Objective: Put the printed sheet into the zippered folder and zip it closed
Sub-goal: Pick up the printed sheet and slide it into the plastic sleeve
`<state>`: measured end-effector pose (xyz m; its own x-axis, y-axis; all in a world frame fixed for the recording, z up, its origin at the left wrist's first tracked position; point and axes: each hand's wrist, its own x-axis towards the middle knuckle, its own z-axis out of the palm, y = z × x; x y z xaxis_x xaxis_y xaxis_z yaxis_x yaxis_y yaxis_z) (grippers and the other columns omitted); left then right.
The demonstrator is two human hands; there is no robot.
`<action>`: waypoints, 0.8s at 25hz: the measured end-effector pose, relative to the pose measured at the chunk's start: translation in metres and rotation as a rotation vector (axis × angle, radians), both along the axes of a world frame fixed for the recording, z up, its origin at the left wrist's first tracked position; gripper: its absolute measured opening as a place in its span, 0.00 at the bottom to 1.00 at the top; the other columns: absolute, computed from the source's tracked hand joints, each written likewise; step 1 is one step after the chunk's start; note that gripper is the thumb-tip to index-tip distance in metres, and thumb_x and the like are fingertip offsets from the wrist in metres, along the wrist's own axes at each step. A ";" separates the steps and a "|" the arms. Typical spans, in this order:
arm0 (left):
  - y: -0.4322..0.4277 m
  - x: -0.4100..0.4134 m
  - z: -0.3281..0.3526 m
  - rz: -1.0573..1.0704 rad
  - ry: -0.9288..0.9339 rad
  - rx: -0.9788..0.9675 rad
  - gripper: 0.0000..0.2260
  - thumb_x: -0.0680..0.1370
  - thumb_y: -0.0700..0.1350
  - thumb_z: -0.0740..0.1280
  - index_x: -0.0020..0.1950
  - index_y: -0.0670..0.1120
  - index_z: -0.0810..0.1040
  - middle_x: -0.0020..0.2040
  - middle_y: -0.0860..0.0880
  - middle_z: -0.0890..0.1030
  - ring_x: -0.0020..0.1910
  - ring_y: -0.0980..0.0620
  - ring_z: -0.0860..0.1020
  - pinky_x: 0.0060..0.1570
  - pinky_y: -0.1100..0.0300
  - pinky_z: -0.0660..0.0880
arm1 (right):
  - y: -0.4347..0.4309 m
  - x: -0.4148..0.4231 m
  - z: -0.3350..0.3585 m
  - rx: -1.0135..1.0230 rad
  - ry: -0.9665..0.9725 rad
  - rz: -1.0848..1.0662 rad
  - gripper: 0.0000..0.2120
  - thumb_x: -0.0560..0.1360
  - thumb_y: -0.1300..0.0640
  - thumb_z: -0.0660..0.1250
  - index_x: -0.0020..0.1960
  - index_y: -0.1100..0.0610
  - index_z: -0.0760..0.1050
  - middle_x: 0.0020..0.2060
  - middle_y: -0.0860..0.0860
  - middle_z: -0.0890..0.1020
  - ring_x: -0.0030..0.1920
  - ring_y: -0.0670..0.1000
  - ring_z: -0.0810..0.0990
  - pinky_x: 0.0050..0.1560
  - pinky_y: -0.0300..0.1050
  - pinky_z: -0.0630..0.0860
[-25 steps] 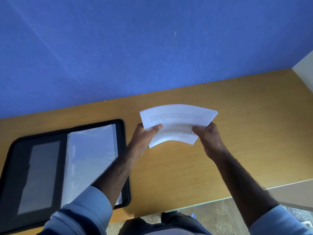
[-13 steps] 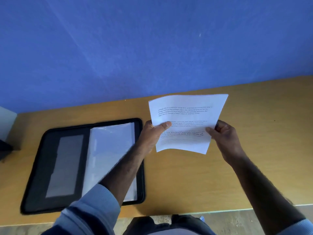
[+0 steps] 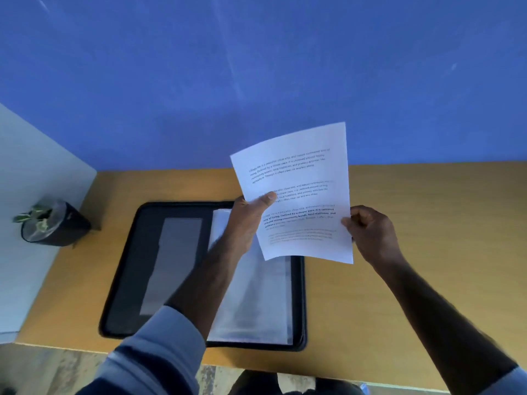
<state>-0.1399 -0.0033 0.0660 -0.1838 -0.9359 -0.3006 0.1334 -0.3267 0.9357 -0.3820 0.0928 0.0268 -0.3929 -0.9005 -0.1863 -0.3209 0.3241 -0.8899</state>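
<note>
White paper, the printed sheet [image 3: 302, 178], was held up in the air by 2 hands, tilted a little so that its top right corner rose against the blue wall [image 3: 256, 67]. It carried 4 blocks of text, 1 of them partly bold and the lowest reddish and too blurred to read. The left hand [image 3: 248, 223] gripped the sheet's left edge about halfway down, its thumb [image 3: 268, 198] pressed flat on the printed face and its fingers hidden behind the paper. The right hand [image 3: 373, 232] pinched the right edge lower down, fingers curled, thumb tip on the front of the page. The sheet's bottom edge hung over the far right part of the zippered folder [image 3: 131, 266], apart from it as far as could be seen.

That folder lay open and flat on the wooden desk [image 3: 427, 223], black, with a dark rim all round. Its left half showed a grey panel [image 3: 174, 263]. Its right half held clear plastic sleeves [image 3: 256, 303], partly covered by the left forearm, which crossed above them in a light blue cuff [image 3: 159, 346]. The zip's puller could not be made out.

At the desk's left end a small plant in a black pot [image 3: 57, 226] stood against a white side panel [image 3: 28, 181], well apart from the folder.
</note>
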 end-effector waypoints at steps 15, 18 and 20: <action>-0.092 0.129 -0.123 -0.546 -1.232 -0.478 0.15 0.79 0.47 0.69 0.66 0.48 0.79 0.64 0.47 0.80 0.64 0.44 0.76 0.63 0.51 0.72 | -0.073 0.066 0.044 -0.075 -0.002 -0.273 0.09 0.77 0.65 0.71 0.41 0.53 0.81 0.30 0.39 0.84 0.29 0.38 0.76 0.39 0.42 0.74; -0.090 0.122 -0.130 -0.569 -1.343 -0.609 0.14 0.78 0.48 0.70 0.64 0.50 0.80 0.61 0.47 0.78 0.62 0.43 0.75 0.60 0.50 0.71 | -0.089 0.065 0.049 -0.086 0.061 -0.237 0.08 0.77 0.66 0.70 0.42 0.56 0.80 0.28 0.37 0.82 0.26 0.36 0.74 0.33 0.31 0.71; -0.093 0.117 -0.130 -0.545 -1.368 -0.642 0.09 0.77 0.47 0.70 0.57 0.49 0.82 0.57 0.47 0.79 0.57 0.42 0.77 0.56 0.50 0.71 | -0.101 0.067 0.051 -0.099 0.091 -0.211 0.04 0.77 0.65 0.70 0.45 0.58 0.81 0.34 0.43 0.84 0.29 0.37 0.75 0.36 0.33 0.73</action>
<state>-0.0233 -0.0965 -0.0645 -0.4574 -0.8820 -0.1136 -0.8734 0.4217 0.2435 -0.3153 -0.0082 0.0781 -0.5854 -0.8088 -0.0568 -0.3356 0.3055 -0.8911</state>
